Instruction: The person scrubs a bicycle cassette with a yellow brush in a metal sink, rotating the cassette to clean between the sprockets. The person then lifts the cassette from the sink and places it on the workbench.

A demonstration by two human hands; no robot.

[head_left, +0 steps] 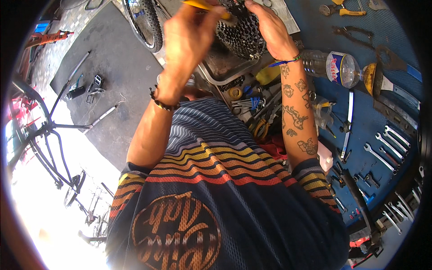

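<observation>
At the top of the view, a black bicycle cassette [240,38] is tilted over a metal tray [219,80]. My right hand [273,30] is closed on its right edge, with the thumb near the top. My left hand [189,39], a little blurred, grips a brush with a yellow handle [196,4]. The brush's head meets the left side of the sprockets. Some of my left fingers are hidden behind the hand, and the top of the cassette runs out of the picture.
Right of my forearm lies a clear plastic bottle [326,64]. Wrenches [380,157] and pliers [353,37] hang on a blue board. Loose tools, among them blue hex keys [249,103], crowd the bench below the tray. Leftward are a bicycle wheel [145,24], pedals [95,85] on a dark mat and a black frame [45,128].
</observation>
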